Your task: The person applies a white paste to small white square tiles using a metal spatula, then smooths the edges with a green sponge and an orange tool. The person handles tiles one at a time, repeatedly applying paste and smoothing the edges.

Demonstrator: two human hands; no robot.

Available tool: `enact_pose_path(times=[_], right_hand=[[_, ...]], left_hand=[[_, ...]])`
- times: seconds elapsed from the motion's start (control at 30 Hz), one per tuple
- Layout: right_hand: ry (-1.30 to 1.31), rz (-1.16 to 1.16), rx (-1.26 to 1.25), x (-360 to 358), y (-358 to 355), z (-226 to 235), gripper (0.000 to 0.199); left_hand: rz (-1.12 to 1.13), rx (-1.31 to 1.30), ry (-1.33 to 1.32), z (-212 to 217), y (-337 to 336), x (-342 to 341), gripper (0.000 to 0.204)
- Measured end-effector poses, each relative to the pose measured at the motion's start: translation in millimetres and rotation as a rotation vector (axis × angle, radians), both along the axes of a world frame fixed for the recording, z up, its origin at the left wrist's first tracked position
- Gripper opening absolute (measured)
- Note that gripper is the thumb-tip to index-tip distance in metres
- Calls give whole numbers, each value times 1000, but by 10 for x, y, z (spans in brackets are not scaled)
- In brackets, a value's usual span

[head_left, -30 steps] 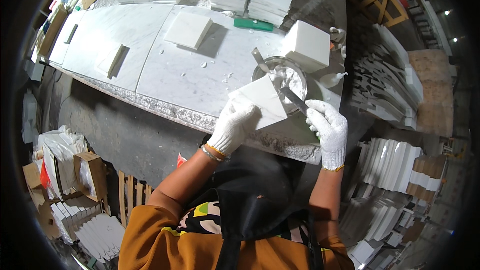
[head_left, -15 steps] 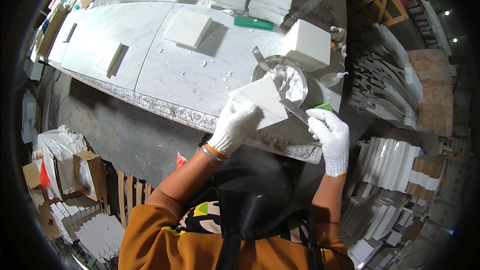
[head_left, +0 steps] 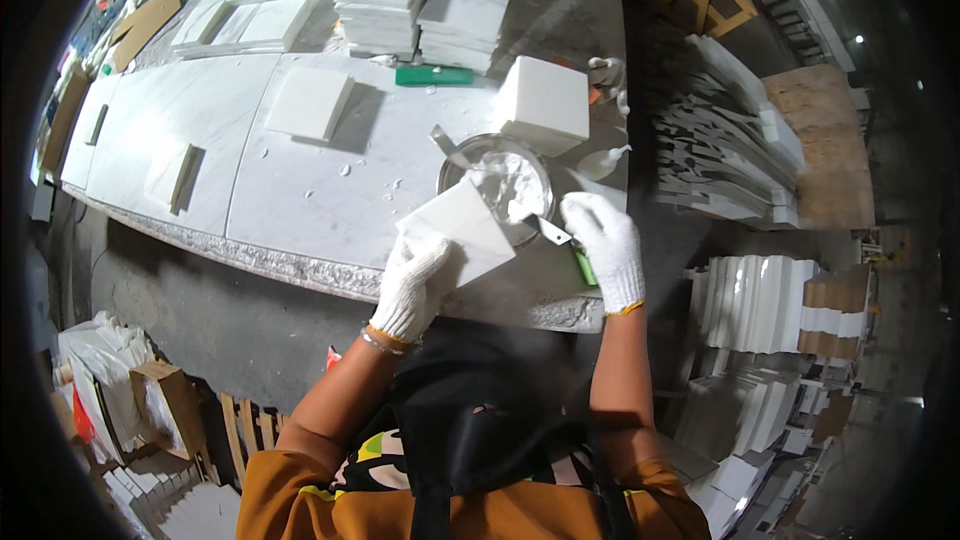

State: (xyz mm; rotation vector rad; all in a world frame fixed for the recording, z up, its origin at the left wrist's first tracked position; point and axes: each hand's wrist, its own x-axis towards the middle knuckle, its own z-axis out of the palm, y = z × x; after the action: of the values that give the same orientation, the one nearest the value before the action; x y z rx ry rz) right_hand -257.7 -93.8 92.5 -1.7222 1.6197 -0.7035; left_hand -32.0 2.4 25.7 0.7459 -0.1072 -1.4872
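My gloved left hand [head_left: 412,285] grips a square white marble tile [head_left: 462,230] by its near edge, tilted beside the bowl. A round metal bowl [head_left: 447,178] contains thick white paste [head_left: 515,185]. My gloved right hand [head_left: 606,248] is closed at the bowl's right side, gripping a flat metal scraper [head_left: 552,231] with a hole near its end. White paste shows at the scraper's far end, by the bowl's rim. A second metal strip [head_left: 450,147] leans out over the bowl's left rim. Partly hidden by my right hand is a green piece [head_left: 584,266].
A white block [head_left: 543,105] stands behind the bowl, with a white squeeze bottle [head_left: 603,162] to its right. A green strip [head_left: 434,76] lies before stacked tiles [head_left: 460,15]. Another tile [head_left: 311,104] rests on the marble slab [head_left: 300,195]. Stone pieces [head_left: 715,140] fill the right side.
The view has shifted, so the table sits further left. My right hand has turned, with the scraper now reaching into the bowl's edge beside the paste. The tile stays in my left hand.
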Motion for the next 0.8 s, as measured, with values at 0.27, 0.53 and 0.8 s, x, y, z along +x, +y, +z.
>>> enact_pose_path(times=[0.27,0.53,0.8], right_hand=[[132,-109,-208,-500,-738,-453,59],[-299,-93,-38,-520,-689,-428,27],[-302,140,56,-38,101,248,38]], left_hand=[[-131,-66,-10,-71,33,113,30],[-125,-32,31,-56,56,103,39],[-92,-30,224,-212,44,52,39]])
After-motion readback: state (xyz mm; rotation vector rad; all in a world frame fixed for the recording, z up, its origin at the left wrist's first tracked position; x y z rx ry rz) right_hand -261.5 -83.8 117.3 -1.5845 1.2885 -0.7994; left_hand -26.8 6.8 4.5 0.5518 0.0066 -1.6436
